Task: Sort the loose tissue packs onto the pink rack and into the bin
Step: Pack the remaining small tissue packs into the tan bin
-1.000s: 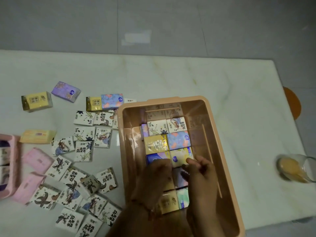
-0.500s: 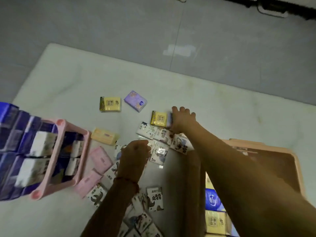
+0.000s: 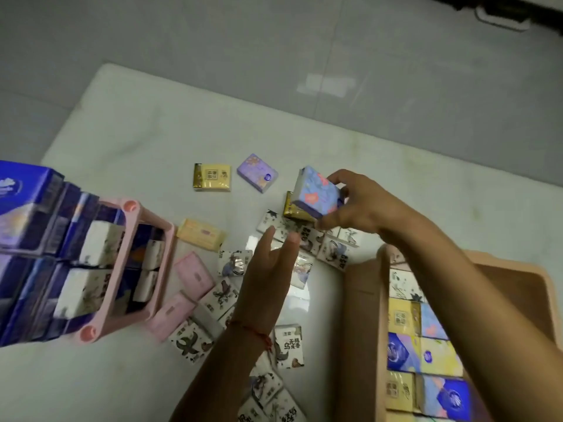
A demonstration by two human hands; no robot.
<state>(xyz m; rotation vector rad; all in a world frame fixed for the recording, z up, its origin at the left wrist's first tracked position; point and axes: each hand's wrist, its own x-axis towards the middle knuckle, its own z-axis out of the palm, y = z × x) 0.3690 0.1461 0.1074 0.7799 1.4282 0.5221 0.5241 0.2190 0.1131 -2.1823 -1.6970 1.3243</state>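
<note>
Nearest me, the peach bin [image 3: 380, 300] is sitting at my right, its floor lined with yellow and blue tissue packs [image 3: 426, 354]. White patterned packs [image 3: 288, 350] are lying loose on the pale table [image 3: 137, 141] around my left wrist. My left hand [image 3: 268, 278] is hovering over them, fingers spread loosely, holding nothing. At my left the pink rack [image 3: 122, 269] is standing, crammed with blue and white packs, with pink packs [image 3: 193, 274] lying just beside it. Further out, my right hand [image 3: 362, 208] is gripping a blue floral pack [image 3: 316, 193], raised above a gold pack [image 3: 294, 213]. Beyond, a yellow pack [image 3: 211, 177] and a lilac pack [image 3: 257, 173] are lying side by side.
</note>
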